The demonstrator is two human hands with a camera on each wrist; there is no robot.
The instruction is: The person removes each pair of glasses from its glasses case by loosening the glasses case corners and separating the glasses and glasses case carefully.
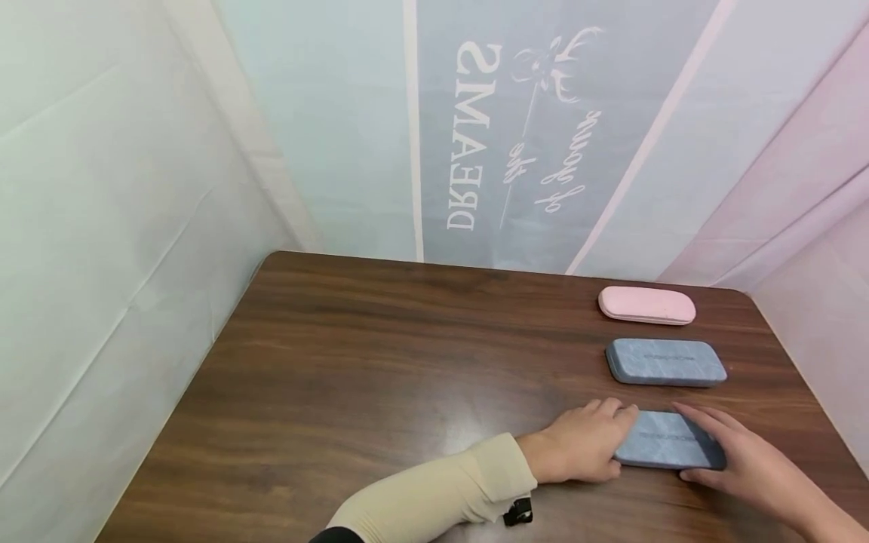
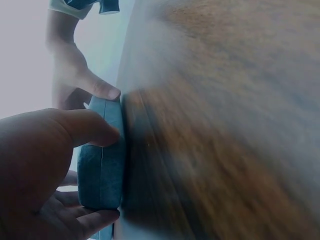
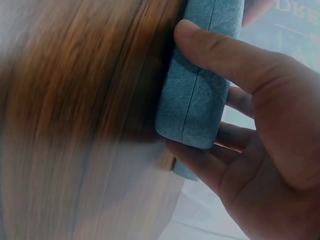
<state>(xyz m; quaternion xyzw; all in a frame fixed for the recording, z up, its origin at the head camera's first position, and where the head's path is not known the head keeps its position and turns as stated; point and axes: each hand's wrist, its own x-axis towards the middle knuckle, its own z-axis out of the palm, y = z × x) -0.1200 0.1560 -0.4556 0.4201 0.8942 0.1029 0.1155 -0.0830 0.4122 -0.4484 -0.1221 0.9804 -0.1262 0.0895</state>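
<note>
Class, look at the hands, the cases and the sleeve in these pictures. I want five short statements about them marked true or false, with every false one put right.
1. The left hand and the right hand both grip the near blue case. True.
2. The pink case lies between the two blue ones. False: it lies beyond the far blue case, farthest from the person.
3. The pink case and the far blue case rest on the table. True.
4. The near blue case stands open. False: it is closed.
5. A beige sleeve leads to the left hand. True.
</note>
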